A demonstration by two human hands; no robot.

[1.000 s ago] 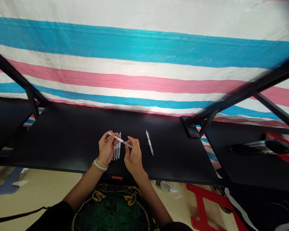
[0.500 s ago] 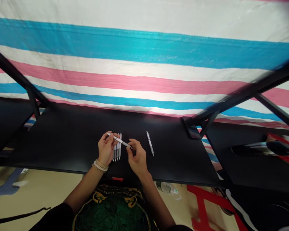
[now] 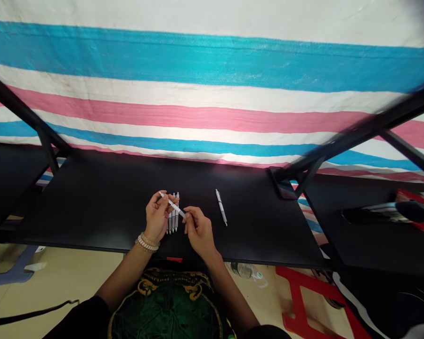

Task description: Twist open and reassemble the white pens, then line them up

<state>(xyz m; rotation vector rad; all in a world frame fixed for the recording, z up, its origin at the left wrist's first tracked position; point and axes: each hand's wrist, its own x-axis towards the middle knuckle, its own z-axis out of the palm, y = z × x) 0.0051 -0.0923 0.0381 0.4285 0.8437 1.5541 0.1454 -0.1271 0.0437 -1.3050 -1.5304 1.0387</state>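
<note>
**White-and-grey pen pinched at both ends above a black table**

A white-and-grey pen (image 3: 177, 208) is held aslant between the two hands, over the black table (image 3: 109, 202). Its upper part is pinched between the thumb and fingers of the left hand (image 3: 157, 219), with the white end pointing up and away past the fingertips. Its lower, nearer end is pinched by the thumb and fingertips of the right hand (image 3: 200, 233), which are pressed closely together around it.

Just beneath the held pen, a row of pens (image 3: 173, 223) is laid side by side on the table, partly covered by the left fingers, with the tips pointed toward the body. To the right of the grip, well apart from the row, a single pen (image 3: 221, 207) is laid flat at a slight slant. Beaded bracelets (image 3: 147, 242) are worn on the left wrist. Beyond the grip, the table is backed by a striped sheet (image 3: 212, 120), and below its near edge, to the right, a red stool (image 3: 297, 292) is seen.
</note>
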